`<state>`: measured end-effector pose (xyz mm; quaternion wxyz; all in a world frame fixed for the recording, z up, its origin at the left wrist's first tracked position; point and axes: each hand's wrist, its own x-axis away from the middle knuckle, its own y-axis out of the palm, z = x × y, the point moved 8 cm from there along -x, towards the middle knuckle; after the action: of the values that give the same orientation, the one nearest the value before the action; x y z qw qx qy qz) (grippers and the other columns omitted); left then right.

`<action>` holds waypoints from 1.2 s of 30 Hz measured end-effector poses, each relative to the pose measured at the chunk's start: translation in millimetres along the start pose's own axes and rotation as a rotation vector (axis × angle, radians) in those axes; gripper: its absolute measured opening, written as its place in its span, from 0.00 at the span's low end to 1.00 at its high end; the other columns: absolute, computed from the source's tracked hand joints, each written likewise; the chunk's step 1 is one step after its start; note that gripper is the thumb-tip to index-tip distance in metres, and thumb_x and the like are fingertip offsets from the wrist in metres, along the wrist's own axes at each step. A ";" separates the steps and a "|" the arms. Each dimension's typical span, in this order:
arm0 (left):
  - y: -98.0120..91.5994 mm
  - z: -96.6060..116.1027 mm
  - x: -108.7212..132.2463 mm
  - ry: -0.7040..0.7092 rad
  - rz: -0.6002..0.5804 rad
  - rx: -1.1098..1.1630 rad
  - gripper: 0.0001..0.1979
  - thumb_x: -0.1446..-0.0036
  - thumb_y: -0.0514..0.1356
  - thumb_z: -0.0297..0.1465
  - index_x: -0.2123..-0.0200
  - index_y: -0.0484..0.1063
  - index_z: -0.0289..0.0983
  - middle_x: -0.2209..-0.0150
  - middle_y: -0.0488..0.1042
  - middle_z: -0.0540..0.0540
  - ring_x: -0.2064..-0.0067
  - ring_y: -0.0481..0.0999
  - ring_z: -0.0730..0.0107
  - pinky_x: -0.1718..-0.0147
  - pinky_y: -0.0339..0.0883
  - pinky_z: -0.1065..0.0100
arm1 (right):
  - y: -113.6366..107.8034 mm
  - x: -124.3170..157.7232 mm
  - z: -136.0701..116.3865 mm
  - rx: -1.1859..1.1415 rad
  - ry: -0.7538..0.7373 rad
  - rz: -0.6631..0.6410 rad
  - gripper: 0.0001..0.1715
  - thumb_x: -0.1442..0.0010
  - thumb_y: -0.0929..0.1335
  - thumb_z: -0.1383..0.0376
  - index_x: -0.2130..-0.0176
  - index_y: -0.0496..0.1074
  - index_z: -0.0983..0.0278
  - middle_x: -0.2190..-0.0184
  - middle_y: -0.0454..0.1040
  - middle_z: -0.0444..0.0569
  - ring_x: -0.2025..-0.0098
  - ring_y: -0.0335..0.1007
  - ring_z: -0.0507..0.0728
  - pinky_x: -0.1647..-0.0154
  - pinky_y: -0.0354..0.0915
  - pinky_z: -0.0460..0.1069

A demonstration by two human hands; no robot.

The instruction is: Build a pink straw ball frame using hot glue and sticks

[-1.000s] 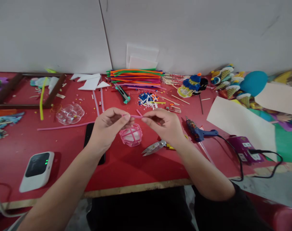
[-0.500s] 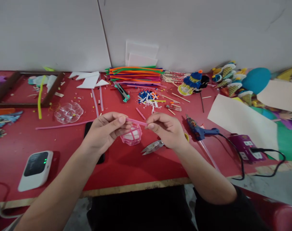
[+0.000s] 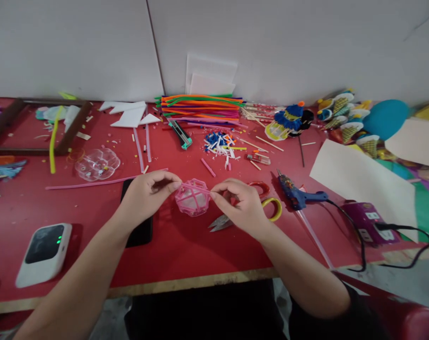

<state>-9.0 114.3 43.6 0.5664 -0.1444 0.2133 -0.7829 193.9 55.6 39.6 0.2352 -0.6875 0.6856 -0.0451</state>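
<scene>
My left hand [image 3: 147, 194] pinches one end of a short pink pipe cleaner piece [image 3: 197, 188], and my right hand [image 3: 240, 207] pinches the other end. Stretched between my fingertips, the piece lies across the upper part of a small pink many-sided frame [image 3: 192, 208] with a whitish centre. Whether it touches the frame I cannot tell. Partly under my right hand are scissors [image 3: 272, 209] with red and yellow handles. A black phone [image 3: 139, 232] lies partly covered by my left hand and wrist.
A glue gun [image 3: 299, 194] with a cord to a purple power box [image 3: 370, 222] lies at right. Behind are a cutter knife [image 3: 180, 135], cut bits [image 3: 219, 142] and a pipe cleaner bundle [image 3: 200, 111]. A white device [image 3: 44, 255] sits front left.
Both hands have lowered the pink piece to the frame and now hold it nearer its ends. My right hand has shifted, showing more of the scissors' handles.
</scene>
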 end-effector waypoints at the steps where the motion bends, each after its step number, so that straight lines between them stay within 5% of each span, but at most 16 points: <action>1: 1.5 -2.4 -0.1 -0.006 -0.012 -0.014 0.11 0.43 0.64 0.40 0.67 0.79 0.39 0.65 0.83 0.46 0.63 0.81 0.62 0.61 0.74 0.65 | 2.3 0.3 4.6 -0.028 0.047 -0.011 0.05 0.39 0.70 0.65 0.67 0.77 0.62 0.72 0.77 0.44 0.72 0.68 0.50 0.71 0.63 0.45; 9: 9.6 -12.3 2.9 -0.079 -0.056 -0.004 0.12 0.43 0.62 0.41 0.68 0.75 0.38 0.70 0.78 0.49 0.70 0.75 0.68 0.69 0.67 0.68 | 19.3 5.3 37.7 -0.278 0.393 -0.109 0.09 0.46 0.73 0.59 0.70 0.77 0.63 0.73 0.78 0.44 0.71 0.70 0.51 0.68 0.65 0.47; 22: 15.6 -25.0 4.1 -0.215 -0.082 0.171 0.12 0.48 0.66 0.40 0.70 0.73 0.38 0.72 0.73 0.52 0.70 0.72 0.70 0.69 0.65 0.69 | 36.2 17.7 56.1 -0.472 0.771 -0.257 0.19 0.53 0.76 0.51 0.73 0.72 0.63 0.86 0.62 0.35 0.84 0.49 0.44 0.84 0.44 0.43; 28: 15.8 -27.7 4.4 -0.233 -0.064 0.276 0.11 0.52 0.70 0.37 0.69 0.73 0.37 0.72 0.73 0.52 0.71 0.72 0.72 0.70 0.65 0.70 | 41.3 22.4 59.7 -0.541 0.825 -0.278 0.20 0.55 0.77 0.51 0.76 0.75 0.65 0.88 0.62 0.37 0.86 0.48 0.43 0.86 0.41 0.43; 36: 11.2 -16.6 3.5 -0.132 0.024 0.340 0.13 0.51 0.70 0.35 0.65 0.71 0.39 0.69 0.76 0.51 0.66 0.77 0.71 0.66 0.71 0.70 | 26.3 10.7 52.7 -0.688 0.697 -0.015 0.21 0.60 0.80 0.51 0.74 0.78 0.64 0.85 0.66 0.37 0.86 0.50 0.44 0.87 0.41 0.43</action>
<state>-8.7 110.8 23.6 0.6047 -0.0952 0.0418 -0.7897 190.5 60.4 -19.9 -0.2497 -0.6742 0.6936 -0.0451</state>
